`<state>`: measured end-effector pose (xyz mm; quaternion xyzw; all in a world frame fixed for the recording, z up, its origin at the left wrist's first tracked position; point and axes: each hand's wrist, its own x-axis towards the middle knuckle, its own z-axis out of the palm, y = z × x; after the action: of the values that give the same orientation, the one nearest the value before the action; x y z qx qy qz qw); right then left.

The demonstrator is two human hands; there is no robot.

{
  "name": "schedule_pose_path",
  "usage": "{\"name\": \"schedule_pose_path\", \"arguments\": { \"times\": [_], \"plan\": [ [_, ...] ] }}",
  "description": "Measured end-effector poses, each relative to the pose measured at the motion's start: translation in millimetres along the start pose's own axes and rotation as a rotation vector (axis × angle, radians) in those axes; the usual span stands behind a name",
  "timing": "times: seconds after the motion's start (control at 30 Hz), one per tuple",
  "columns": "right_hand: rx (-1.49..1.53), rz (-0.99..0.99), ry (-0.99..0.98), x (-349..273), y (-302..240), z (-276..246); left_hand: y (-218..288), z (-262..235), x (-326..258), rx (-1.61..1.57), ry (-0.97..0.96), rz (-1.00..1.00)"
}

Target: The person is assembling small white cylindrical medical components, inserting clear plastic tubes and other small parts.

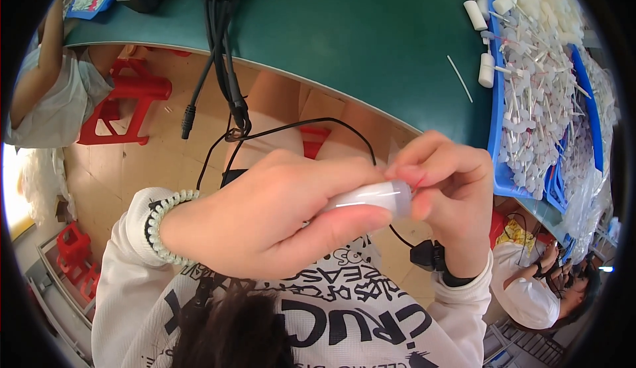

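Note:
My left hand (265, 212) is wrapped round a small white bottle (371, 198), which lies nearly level above my lap. A translucent end piece (402, 197) sticks out of the grip toward the right. Against that end, my right hand (457, 182) has its fingers closed in a pinch. Something thin and red shows between these fingertips; the rest of it is hidden. Both hands are just off the near edge of the green table (358, 30).
Blue trays (498, 123) at the right hold many translucent caps with white sticks. White bottles (474, 15) are heaped behind them. A loose white stick (459, 78) lies on the table. Black cables (225, 56) hang over the edge. Other people (530, 288) sit at either side, near red stools (126, 96).

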<state>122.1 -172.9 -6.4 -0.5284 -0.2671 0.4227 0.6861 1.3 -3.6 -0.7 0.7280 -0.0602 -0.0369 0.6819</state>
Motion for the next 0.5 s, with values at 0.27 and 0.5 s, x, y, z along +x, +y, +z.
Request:
{"name": "schedule_pose_path", "arguments": {
  "times": [0.27, 0.5],
  "plan": [
    [-0.045, 0.174, -0.082, 9.5, -15.6, -8.5, -1.6, -2.3, 0.5, -0.096, -0.087, -0.09],
    [0.208, 0.138, -0.046, 10.8, -5.7, -2.9, 0.0, -4.5, 1.6, -0.516, -0.179, -0.262]
  ]
}}
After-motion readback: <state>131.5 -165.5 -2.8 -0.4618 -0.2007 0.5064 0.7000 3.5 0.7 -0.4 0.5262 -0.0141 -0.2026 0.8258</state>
